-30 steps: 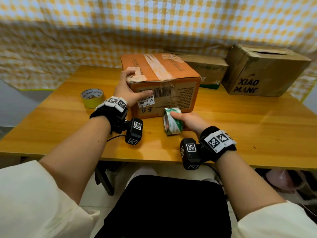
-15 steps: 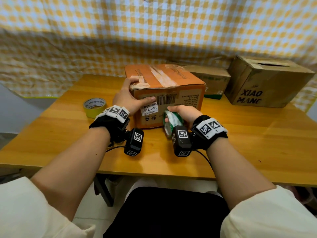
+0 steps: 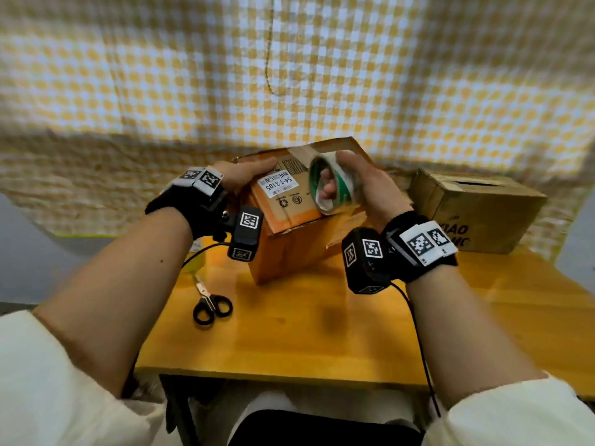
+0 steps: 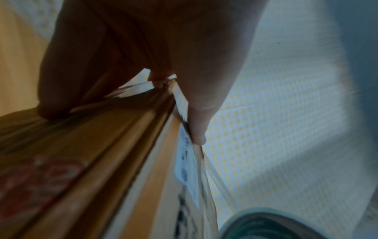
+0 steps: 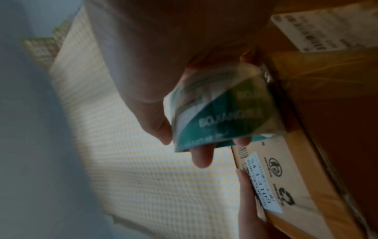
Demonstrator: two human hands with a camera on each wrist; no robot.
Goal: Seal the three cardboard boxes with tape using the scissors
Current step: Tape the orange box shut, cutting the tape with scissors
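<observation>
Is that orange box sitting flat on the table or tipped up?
Tipped up. The orange box rests on its lower edge, labelled side facing upward, steadied by the left hand.

wooden table (image 3: 322, 342), yellow-and-white checked cloth (image 3: 289, 66) hanging behind it

I read "54-1-3105" on the white label (image 3: 279, 186) stuck to the orange box (image 3: 289, 246), "BOJIANG" on the green tape roll (image 5: 225, 116), and part of "XIAO" on the brown box (image 3: 476, 214) at right
</observation>
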